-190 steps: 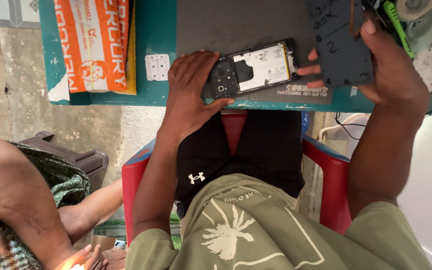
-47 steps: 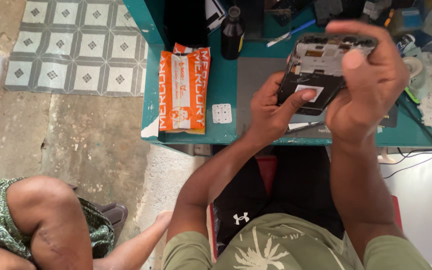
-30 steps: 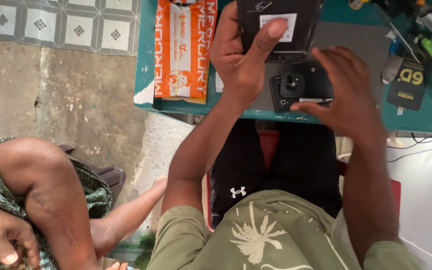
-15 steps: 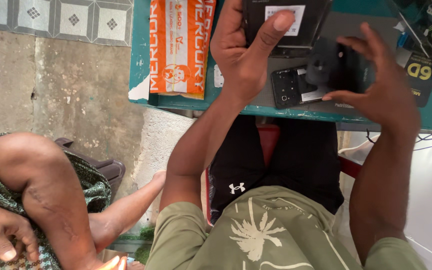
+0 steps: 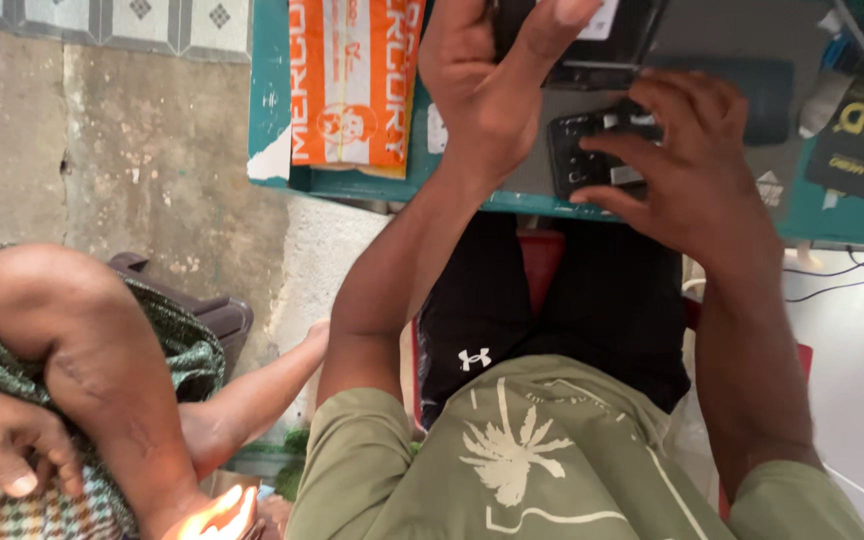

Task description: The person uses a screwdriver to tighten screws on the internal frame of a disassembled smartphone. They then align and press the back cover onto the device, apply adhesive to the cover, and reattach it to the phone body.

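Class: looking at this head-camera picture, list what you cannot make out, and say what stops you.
- Black panel in the left hand: head view, top cut off by the frame edge.
- Phone body: mostly hidden under the right hand.
- Items at the table's far right: blurred and cropped.
- Second person, lower left: only limbs in frame.

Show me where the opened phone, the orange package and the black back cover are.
opened phone (image 5: pixel 592 160), head view, on its exposed dark inside
orange package (image 5: pixel 352 80), head view, on its front face
black back cover (image 5: pixel 622 40), head view, on its lower dark part
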